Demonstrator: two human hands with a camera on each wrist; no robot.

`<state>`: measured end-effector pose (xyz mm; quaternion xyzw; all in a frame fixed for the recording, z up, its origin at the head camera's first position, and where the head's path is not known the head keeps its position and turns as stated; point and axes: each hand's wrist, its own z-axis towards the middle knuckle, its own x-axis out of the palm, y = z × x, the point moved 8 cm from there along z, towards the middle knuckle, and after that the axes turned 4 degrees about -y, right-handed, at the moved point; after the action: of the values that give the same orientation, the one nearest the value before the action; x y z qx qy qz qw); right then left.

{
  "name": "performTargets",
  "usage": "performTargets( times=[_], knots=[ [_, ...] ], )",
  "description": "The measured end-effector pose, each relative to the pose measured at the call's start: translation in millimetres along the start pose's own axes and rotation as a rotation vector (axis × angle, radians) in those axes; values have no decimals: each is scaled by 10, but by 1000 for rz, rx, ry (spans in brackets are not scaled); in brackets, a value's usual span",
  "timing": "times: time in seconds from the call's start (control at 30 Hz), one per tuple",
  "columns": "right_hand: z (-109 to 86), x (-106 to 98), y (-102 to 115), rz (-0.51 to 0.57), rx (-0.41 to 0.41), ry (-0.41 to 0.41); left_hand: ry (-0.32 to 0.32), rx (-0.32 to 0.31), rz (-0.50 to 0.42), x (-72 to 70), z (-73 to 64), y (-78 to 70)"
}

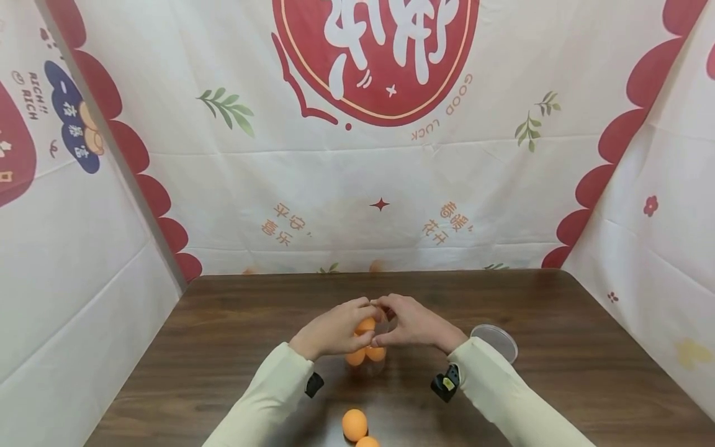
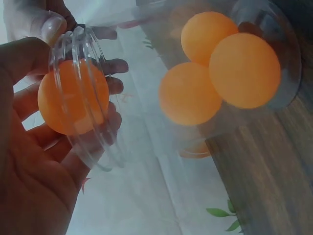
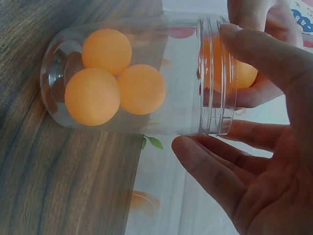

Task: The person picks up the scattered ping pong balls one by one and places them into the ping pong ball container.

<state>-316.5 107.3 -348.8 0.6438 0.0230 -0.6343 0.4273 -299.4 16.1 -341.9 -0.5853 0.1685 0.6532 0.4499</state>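
Observation:
A clear plastic jar (image 3: 178, 117) stands upright on the wooden table, with several orange ping-pong balls (image 3: 93, 97) in its lower part. Another orange ping-pong ball (image 2: 68, 100) is at the jar's threaded mouth, partly inside it. My left hand (image 1: 334, 328) holds that ball there, its fingers curled about ball and rim. On the other side my right hand (image 1: 418, 323) grips the jar by its neck, thumb and fingers around the threads. In the head view both hands hide much of the jar's top.
A round clear lid (image 1: 496, 343) lies on the table (image 1: 234, 335) to the right, beside the right forearm. Nearer the front edge are an orange ball (image 1: 354, 424) and a second ball (image 1: 367, 442), cut off by the frame. Printed cloth (image 1: 357, 167) hangs behind the table.

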Motion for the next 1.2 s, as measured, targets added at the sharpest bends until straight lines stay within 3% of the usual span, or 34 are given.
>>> performTargets(
  times=[0.2, 0.63, 1.2],
  knots=[
    [6, 13, 0, -3, 3, 11, 24, -32, -18, 35, 7, 49],
    [3, 7, 28, -33, -14, 2, 48, -26, -61, 34, 4, 34],
    [12, -2, 17, -31, 15, 8, 30, -30, -3, -38, -31, 14]
  ],
)
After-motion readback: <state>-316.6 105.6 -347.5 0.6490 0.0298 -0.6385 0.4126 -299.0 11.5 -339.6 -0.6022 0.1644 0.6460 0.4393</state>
